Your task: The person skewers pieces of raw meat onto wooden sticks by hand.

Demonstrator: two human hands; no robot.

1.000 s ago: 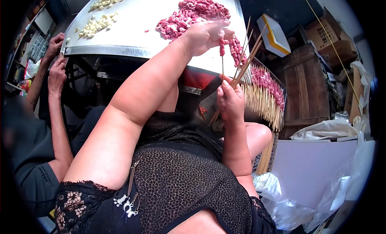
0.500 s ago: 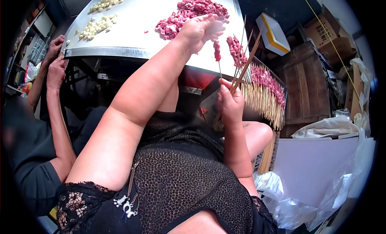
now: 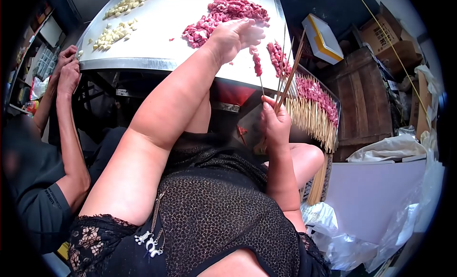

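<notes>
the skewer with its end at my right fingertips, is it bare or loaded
The skewer is partly loaded: pink meat covers its upper part, and the stretch above your right hand is bare.

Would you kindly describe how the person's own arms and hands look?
Both the left hand and right hand are bare, with no glove showing. The left sleeve is short, black floral lace; the right sleeve also shows black lace.

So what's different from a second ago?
Left hand shifted left, off the skewered meat it had its fingers on; it looks open, fingers blurred. That meat now sits lower and leans left at the top. Right hand eased slightly down, still gripping the sticks. Meat pile and garlic-like cloves unchanged.
</notes>
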